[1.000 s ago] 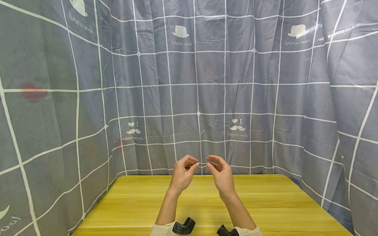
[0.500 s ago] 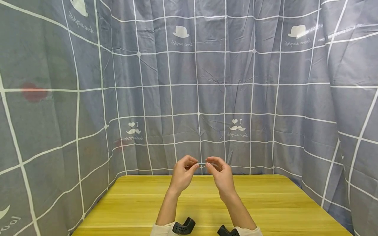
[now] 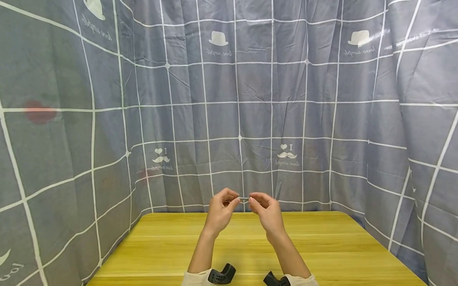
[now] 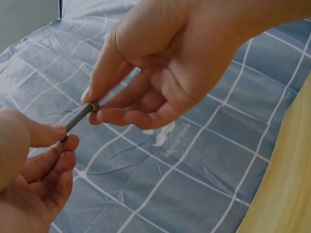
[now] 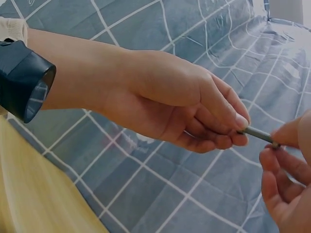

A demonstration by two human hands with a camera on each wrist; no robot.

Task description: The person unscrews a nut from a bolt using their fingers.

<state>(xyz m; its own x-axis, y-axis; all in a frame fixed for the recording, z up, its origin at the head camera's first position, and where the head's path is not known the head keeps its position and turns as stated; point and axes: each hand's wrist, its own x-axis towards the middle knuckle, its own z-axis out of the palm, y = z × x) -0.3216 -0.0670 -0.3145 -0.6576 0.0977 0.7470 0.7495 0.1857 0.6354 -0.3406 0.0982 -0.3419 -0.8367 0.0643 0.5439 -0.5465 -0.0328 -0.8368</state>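
A thin grey threaded bolt (image 3: 244, 198) spans the short gap between the two hands, held level above the far part of the table. My left hand (image 3: 220, 210) pinches one end of it between thumb and fingertips. At the other end sits a small nut (image 4: 95, 106), with the thumb and fingertips of my right hand (image 3: 270, 214) around it. Threads show along the bare length of the bolt in the left wrist view. The left-hand end of the bolt is mostly hidden by the fingers.
A yellow wood-grain table (image 3: 243, 254) lies below the hands. Grey curtains (image 3: 286, 119) with white grid lines surround it at the back and both sides. A black device (image 3: 222, 274) is worn at the left wrist, another black device (image 3: 275, 279) at the right.
My right index finger, raised a little off the thumb a second ago, has come down to the nut end. The left hand stays in place on the bolt.
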